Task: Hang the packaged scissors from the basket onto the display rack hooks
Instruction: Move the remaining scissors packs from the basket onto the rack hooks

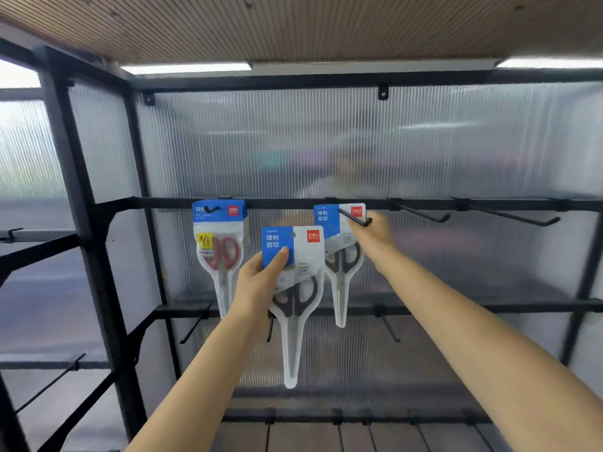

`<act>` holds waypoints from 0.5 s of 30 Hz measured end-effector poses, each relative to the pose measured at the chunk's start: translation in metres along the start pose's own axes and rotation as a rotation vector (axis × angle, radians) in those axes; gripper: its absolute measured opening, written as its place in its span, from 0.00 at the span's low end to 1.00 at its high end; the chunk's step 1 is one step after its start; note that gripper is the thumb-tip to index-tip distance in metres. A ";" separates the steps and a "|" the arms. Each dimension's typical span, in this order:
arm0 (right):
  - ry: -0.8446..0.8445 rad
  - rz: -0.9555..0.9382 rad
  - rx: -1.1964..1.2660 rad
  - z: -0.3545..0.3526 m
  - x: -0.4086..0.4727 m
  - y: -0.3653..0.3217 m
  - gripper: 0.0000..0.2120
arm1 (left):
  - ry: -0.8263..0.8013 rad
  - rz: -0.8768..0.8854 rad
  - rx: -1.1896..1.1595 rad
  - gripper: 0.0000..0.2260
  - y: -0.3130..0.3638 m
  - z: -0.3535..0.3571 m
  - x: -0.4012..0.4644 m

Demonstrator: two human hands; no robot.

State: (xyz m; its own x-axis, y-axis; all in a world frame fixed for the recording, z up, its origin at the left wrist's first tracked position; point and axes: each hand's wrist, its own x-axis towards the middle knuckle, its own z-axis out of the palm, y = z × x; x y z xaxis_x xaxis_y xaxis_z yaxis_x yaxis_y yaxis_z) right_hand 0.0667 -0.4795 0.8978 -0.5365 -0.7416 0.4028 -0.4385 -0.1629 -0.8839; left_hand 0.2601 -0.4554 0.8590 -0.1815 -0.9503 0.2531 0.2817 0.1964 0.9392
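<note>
Red pack (219, 252) hung already; grey pack (342, 256) on its hook (354, 217), right hand (375, 233) gripping its edge. Another pack (295, 288) pinched in left hand (261, 282), not yet hung. Empty hooks (424, 214) waiting to the right; basket out of view.

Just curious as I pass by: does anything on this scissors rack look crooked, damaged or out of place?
Nothing looks damaged. The red-handled pack hangs straight on its hook. The left hand holds a black-handled pack not yet hung, and the right hand is at the hooked pack, which tilts slightly.

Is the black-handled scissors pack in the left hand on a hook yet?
Not yet. The left hand holds the black-handled scissors pack in front of the rack, its hang hole free of any hook.
</note>
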 end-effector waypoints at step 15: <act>-0.043 -0.206 -0.164 0.010 0.035 0.012 0.12 | 0.038 0.004 0.068 0.05 -0.008 0.011 0.002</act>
State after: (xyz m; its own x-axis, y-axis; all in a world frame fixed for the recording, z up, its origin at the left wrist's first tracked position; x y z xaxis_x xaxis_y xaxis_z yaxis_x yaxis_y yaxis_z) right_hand 0.0494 -0.5135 0.8985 -0.3941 -0.7315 0.5564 -0.6482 -0.2080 -0.7325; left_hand 0.2469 -0.4566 0.8544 -0.1447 -0.9576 0.2493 0.2175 0.2150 0.9521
